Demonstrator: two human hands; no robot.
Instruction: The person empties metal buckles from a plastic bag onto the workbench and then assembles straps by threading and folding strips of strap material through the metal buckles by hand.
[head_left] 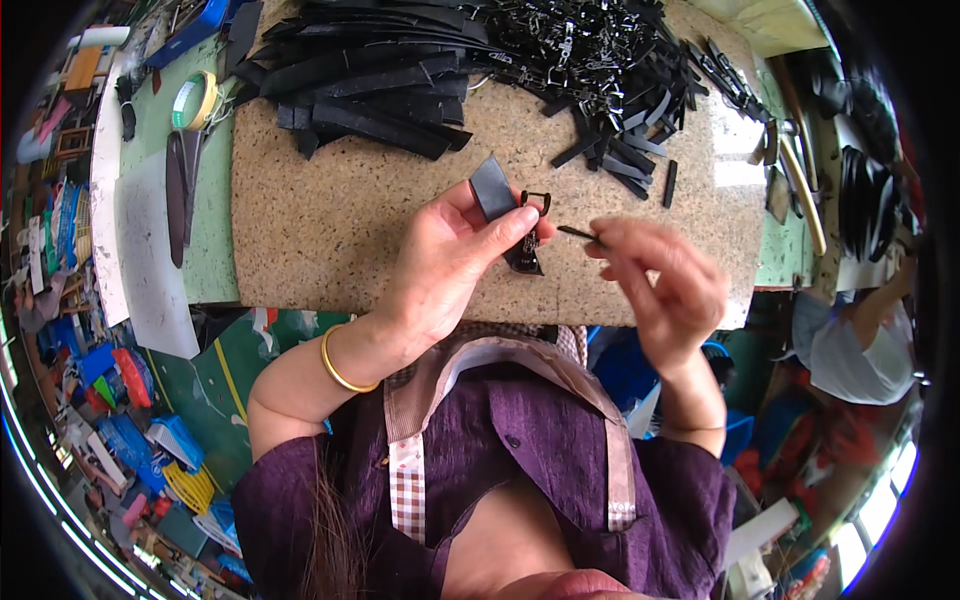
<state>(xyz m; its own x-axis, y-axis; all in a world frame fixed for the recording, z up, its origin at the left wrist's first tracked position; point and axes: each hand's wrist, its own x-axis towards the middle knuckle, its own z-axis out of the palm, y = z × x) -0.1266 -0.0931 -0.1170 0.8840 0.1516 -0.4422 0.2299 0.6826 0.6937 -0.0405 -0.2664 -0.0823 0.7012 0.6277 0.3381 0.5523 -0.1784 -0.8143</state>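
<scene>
Above the near part of the speckled board (330,220), my left hand (440,260) pinches a dark strap (490,188) between thumb and fingers. A small dark metal buckle (538,200) sits at the fingertips, and a shiny black strap end (524,262) hangs below the thumb. Whether the buckle is fastened to the strap is hidden by my fingers. To the right, my right hand (668,285) holds a short, thin black strip (577,232) in its fingertips. The strip points toward the buckle and stays a little apart from it.
Long black straps (370,95) are piled at the back left of the board. Beside them lie a heap of metal buckles (580,50) and short black strips (630,150). A tape roll (195,100) and dark scissors-like blades (183,190) lie left. Another person (860,350) is at right.
</scene>
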